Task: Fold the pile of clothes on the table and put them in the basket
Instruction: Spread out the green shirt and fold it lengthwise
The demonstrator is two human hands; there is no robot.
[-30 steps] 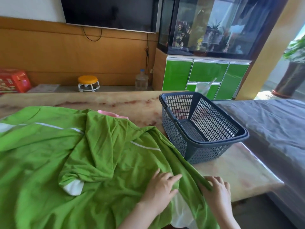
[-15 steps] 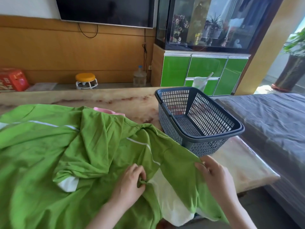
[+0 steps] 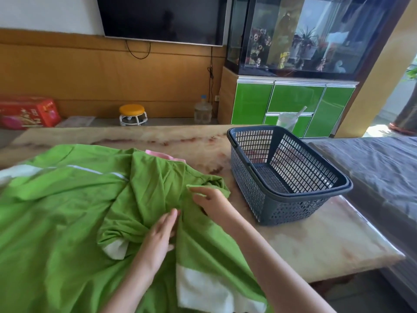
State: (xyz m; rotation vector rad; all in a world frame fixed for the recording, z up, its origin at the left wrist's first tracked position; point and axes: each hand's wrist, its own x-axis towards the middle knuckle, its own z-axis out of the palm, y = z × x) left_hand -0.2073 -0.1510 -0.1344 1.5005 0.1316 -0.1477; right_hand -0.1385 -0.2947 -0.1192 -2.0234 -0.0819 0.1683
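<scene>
Where two bare forearms reach in from the near edge, the left hand (image 3: 160,240) lies on a big, crumpled, bright green garment (image 3: 67,222) with white panels. Its fingers are straight and flat against the cloth, holding nothing. Just beyond it and to the right, the right hand (image 3: 213,203) pinches a small fold of the same green cloth between thumb and fingers, raised a little off the heap.

The green garment is unfolded and covers the left and near parts of a polished beige marble-look counter (image 3: 304,240), with one white panel lying closest to the person. A scrap of pink cloth (image 3: 155,152) peeps out from under its far edge.

To the right stands a dark blue-grey plastic lattice basket (image 3: 248,190), upright on the counter, near the right hand but apart from it and from the garment. Beside the counter on the right lies a bed under a grey cover (image 3: 372,177).

Past the basket's far rim is a clear plastic cup with a straw (image 3: 287,120); what it stands on cannot be told. On the floor beyond are a small round stool with an orange seat (image 3: 132,112), a clear water jug (image 3: 203,111) and a red carton (image 3: 29,111). Farthest off, a glossy green cabinet (image 3: 293,98) carries a glass aquarium (image 3: 304,35), and a black flat television (image 3: 162,16) hangs above wood panelling.
</scene>
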